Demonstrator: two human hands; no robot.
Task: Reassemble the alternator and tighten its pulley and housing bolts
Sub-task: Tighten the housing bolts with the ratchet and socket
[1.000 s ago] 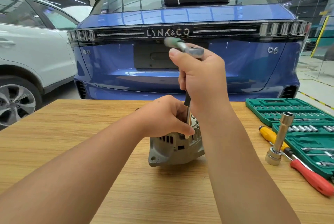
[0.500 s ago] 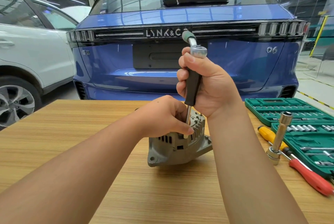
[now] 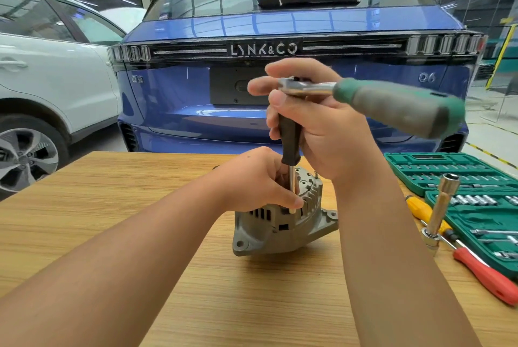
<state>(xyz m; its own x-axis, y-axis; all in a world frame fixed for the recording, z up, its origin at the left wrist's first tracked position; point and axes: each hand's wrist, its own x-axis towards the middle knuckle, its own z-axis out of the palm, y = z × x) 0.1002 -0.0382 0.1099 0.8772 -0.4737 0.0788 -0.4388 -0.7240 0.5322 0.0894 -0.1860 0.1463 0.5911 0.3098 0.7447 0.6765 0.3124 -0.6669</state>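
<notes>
While my right hand (image 3: pixel 325 133) wraps its fingers round the dark extension bar (image 3: pixel 290 139) just under the ratchet (image 3: pixel 372 100), my left hand (image 3: pixel 255 181) curls tight over the top of the alternator (image 3: pixel 283 223), thumb pressed beside the shaft where it drops to a housing bolt. The alternator sits on the worktop (image 3: pixel 117 206), tipped a little on its mounting ears, with the green socket case (image 3: pixel 448 172) off to its right. The risk, as I judge it: the ratchet handle swings wide and high above the alternator, so a hard pull could lean the long bar, slip the socket off the bolt head and round it. With only my left hand pinning it, the housing could also rock or skid.
</notes>
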